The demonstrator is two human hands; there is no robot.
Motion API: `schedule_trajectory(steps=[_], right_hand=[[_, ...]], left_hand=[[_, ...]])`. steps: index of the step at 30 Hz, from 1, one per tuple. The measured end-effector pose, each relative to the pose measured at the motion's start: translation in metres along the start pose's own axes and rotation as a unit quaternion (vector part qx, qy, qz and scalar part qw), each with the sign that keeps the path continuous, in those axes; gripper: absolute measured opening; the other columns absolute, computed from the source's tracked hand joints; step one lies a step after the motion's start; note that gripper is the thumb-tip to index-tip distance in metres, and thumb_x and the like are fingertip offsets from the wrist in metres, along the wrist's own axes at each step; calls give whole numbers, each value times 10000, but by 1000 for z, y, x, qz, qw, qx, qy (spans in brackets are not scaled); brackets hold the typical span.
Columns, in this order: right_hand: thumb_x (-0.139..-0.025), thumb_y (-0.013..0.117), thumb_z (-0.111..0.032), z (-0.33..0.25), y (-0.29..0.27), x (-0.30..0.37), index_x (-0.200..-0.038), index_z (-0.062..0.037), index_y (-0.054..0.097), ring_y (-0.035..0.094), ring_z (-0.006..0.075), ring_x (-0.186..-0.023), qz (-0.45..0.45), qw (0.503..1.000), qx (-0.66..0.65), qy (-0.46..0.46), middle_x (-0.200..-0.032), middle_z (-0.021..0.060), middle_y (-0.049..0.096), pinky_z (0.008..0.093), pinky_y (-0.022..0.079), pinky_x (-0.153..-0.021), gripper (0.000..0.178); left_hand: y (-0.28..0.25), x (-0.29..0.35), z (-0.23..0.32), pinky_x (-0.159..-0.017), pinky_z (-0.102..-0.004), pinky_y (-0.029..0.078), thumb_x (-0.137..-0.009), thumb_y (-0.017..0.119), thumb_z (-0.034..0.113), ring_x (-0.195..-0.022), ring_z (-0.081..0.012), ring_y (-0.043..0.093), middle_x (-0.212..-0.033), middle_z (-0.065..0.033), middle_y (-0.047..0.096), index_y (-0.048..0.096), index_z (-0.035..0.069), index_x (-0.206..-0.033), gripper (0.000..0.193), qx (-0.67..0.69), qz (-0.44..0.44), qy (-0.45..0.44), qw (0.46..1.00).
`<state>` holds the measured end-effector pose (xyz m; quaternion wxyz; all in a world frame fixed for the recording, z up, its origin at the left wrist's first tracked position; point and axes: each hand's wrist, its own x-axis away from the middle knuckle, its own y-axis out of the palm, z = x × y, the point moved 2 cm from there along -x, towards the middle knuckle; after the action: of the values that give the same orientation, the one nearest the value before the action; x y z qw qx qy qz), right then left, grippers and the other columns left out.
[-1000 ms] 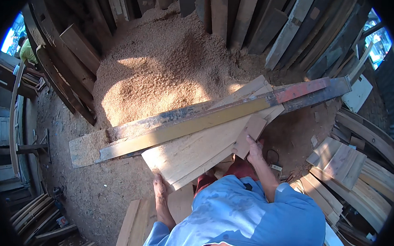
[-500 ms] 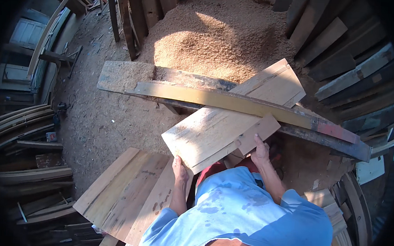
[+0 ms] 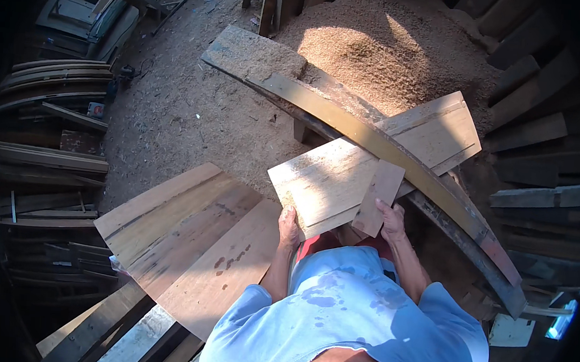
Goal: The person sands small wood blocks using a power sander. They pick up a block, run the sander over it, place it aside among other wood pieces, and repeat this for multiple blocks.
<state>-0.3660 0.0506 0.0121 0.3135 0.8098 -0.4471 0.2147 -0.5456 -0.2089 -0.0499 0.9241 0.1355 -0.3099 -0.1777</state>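
Observation:
A pale wooden panel (image 3: 332, 180) lies slantwise in front of me, passing under a long yellow rail (image 3: 358, 129) on a narrow plank bench (image 3: 244, 51). My left hand (image 3: 289, 227) is closed on the panel's near left corner, where some sawdust lies. In my right hand (image 3: 392, 220) is a small rectangular wooden board (image 3: 377, 197), gripped by its lower right edge. That board overlaps the panel's near edge and reaches up close to the rail. The fingers under both pieces are hidden.
A wide panel of several joined boards (image 3: 201, 242) with dark spots lies at my left. Beyond the bench rises a sawdust heap (image 3: 369, 47). Stacked timber (image 3: 52, 159) lines the left side, and more planks (image 3: 535, 135) lean at the right.
My view has turned, so the bench and rail slant more steeply. The small board in my right hand has swung more upright and now overlaps the panel. My left hand keeps its corner.

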Motion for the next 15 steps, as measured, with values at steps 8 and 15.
schedule_trajectory(steps=[8,15], right_hand=[[-895,749,-153,-9,102,-47,-1230,45,642,698,204,-977,-117,992,50,9,-1149,124,699,355,582,-864,404],[-879,765,-169,-26,131,-74,-1224,55,644,696,190,-939,-138,986,79,-51,-1106,112,707,339,580,-844,429]], left_hand=[[21,-66,20,-969,-357,514,-1057,544,343,-1050,-198,650,-1131,-86,670,578,-5,-1230,390,145,78,88,982],[64,-100,43,-908,-371,540,-1069,505,395,-1017,-210,651,-1125,-102,665,568,7,-1238,428,133,93,109,981]])
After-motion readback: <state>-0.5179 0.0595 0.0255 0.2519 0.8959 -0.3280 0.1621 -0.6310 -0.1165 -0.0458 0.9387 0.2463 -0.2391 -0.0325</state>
